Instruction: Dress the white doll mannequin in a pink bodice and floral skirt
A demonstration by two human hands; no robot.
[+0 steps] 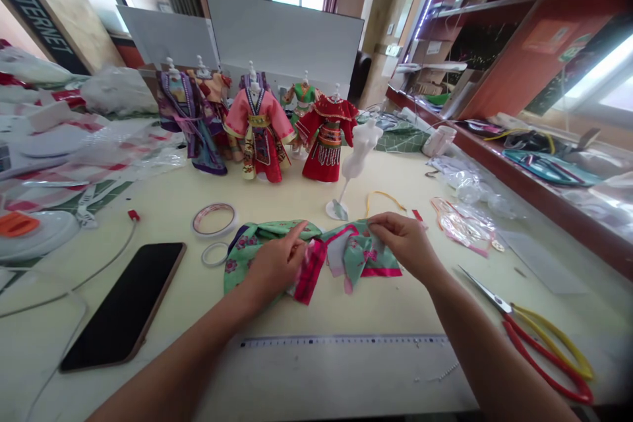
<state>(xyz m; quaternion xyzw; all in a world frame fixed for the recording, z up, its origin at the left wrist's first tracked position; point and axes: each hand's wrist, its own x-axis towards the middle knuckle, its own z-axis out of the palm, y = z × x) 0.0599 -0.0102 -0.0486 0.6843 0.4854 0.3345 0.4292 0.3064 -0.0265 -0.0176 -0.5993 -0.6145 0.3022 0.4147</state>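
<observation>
A small doll garment (240, 260) of green floral cloth with pink trim lies spread on the table between my hands. My left hand (274, 264) is closed on its left part, thumb and index finger close together over the cloth and the pink band; the other fingers are partly hidden. Pinched between thumb and fingertips, the upper edge of its right part is held by my right hand (403, 241). Just beyond the garment stands a bare white mini mannequin (363, 145), a scrap of green cloth on its base.
Several dressed doll mannequins (260, 125) stand at the back. Left are a phone (126, 303), a tape roll (214, 219) and a cable. Scissors (534, 336) lie partly open at the right. A ruler (341, 341) and small beads lie in front; plastic bags (467, 224) sit right.
</observation>
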